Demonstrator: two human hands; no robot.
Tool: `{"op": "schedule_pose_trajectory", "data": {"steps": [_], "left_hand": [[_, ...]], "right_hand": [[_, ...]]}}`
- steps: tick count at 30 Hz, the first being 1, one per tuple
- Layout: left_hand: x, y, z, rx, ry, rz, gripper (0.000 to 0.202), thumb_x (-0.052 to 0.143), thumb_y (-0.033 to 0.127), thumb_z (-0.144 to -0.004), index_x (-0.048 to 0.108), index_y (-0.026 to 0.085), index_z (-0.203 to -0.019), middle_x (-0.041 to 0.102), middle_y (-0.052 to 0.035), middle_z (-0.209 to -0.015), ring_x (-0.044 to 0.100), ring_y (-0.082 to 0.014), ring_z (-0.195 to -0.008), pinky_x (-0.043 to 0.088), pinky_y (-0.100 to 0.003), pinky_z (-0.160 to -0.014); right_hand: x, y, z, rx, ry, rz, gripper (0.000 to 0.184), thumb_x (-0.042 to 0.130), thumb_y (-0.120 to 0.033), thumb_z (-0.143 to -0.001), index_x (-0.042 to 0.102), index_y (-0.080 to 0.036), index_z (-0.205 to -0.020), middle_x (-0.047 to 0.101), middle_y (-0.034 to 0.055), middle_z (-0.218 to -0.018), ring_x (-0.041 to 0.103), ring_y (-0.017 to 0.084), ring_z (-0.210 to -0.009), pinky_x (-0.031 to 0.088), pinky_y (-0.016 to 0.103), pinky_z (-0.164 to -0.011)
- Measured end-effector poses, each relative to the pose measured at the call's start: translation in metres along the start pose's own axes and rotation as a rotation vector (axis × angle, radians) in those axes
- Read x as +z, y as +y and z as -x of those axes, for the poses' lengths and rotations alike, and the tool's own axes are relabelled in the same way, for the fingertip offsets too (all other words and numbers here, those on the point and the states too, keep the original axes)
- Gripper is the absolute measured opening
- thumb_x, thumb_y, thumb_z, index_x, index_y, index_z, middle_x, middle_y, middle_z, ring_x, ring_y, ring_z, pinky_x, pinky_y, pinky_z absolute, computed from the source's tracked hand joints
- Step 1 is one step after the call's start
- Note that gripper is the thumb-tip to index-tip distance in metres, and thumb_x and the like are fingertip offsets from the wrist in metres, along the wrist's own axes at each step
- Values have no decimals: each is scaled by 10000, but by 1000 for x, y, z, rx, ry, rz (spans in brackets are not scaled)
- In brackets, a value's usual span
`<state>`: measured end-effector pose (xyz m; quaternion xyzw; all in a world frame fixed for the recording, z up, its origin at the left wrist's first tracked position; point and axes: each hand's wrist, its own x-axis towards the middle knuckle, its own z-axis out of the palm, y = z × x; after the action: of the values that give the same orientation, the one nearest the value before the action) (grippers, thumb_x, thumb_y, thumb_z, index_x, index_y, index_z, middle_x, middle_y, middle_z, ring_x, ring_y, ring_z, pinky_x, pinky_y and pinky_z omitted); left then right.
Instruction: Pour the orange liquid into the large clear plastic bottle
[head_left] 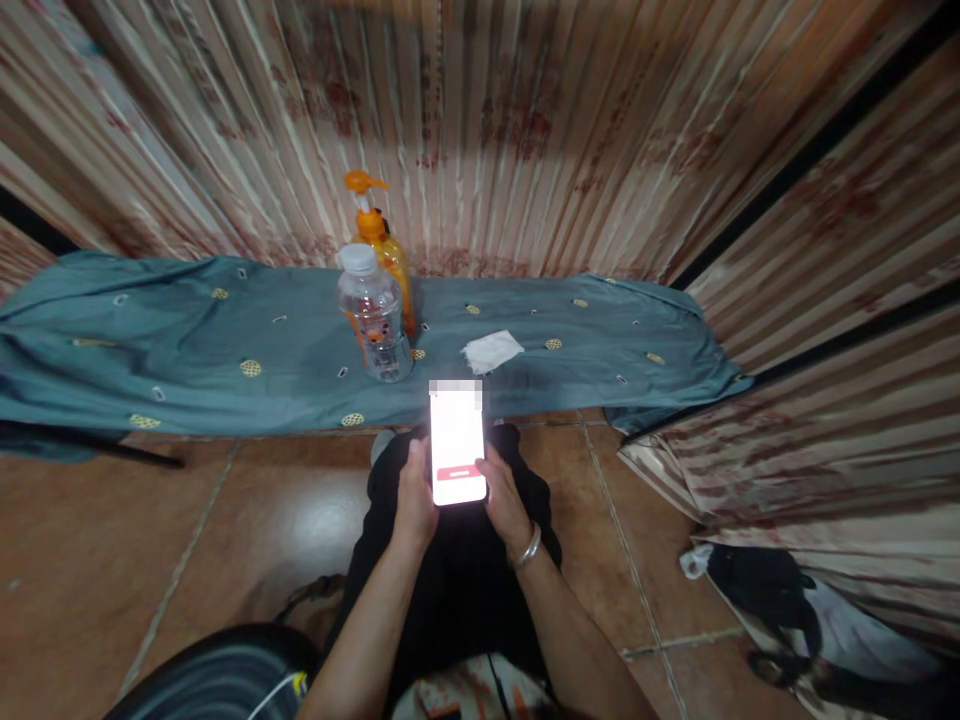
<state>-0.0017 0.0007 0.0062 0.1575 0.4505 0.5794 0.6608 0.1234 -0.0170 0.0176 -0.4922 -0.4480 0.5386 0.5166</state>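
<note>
Here, above a seated person's dark-clad legs [457,570], the left hand [415,500] and the right hand [506,500], a bangle [529,547] on its wrist, close around opposite edges of a lit phone [458,435]. The device is upright between them, just off the near edge of the worktop [172,340]. The hold looks complete and the screen is on; the right thumb lies at the end of a red bar [459,473], though whether it has been pressed, and what remains to be done on the screen, cannot be told. Farther off, untouched on patterned cloth, a clear bottle [377,330] stands left of a white tissue [493,352]. Behind the bottle rises an orange pump dispenser [397,268], before a pleated curtain [480,130].
</note>
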Motion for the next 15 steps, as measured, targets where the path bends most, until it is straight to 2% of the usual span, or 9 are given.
{"op": "schedule_pose_trajectory", "data": {"steps": [2, 5, 8, 11, 13, 15], "left_hand": [[1, 1, 1, -4, 5, 11, 452, 714, 456, -998, 650, 200, -1364, 678, -116, -1389, 705, -285, -1176, 621, -516, -978], [3, 4, 2, -11, 3, 28, 451, 711, 462, -999, 651, 199, -1361, 680, -116, -1384, 706, -284, -1172, 621, -514, -976], [4, 9, 5, -16, -11, 45, 450, 706, 474, -1000, 655, 197, -1352, 685, -115, -1373, 709, -281, -1163, 621, -512, -974], [7, 15, 8, -4, -38, 56, 456, 682, 510, -1009, 663, 194, -1336, 697, -117, -1357, 713, -276, -1159, 613, -519, -984], [9, 19, 11, 8, -66, 60, 517, 672, 601, -987, 692, 184, -1292, 724, -124, -1333, 721, -290, -1175, 598, -538, -1017], [13, 23, 14, 13, -100, 59, 663, 717, 749, -877, 744, 177, -1212, 769, -133, -1293, 725, -340, -1222, 574, -556, -1070]], "right_hand": [[2, -1, 1, 20, -4, -17, 446, 569, -463, -955, 756, -179, -1243, 845, 84, -1171, 691, 295, -1334, 584, 396, -1114], [5, -5, 5, -31, 21, 12, 593, 586, -519, -973, 615, -172, -1453, 767, 107, -1391, 680, 292, -1364, 580, 394, -1123], [7, -7, 13, -126, 74, 203, 838, 681, -551, -929, 419, -145, -1614, 653, 165, -1552, 621, 318, -1450, 554, 431, -1173], [11, -4, 24, -146, 88, 422, 1003, 774, -544, -866, 328, -141, -1669, 545, 201, -1651, 559, 350, -1517, 504, 492, -1239], [15, 0, 30, -171, 93, 519, 1066, 803, -537, -844, 287, -144, -1690, 458, 209, -1713, 477, 364, -1583, 457, 521, -1281], [18, 4, 33, -208, 110, 591, 1095, 811, -523, -837, 260, -134, -1700, 413, 223, -1736, 422, 375, -1617, 451, 538, -1287]]}}
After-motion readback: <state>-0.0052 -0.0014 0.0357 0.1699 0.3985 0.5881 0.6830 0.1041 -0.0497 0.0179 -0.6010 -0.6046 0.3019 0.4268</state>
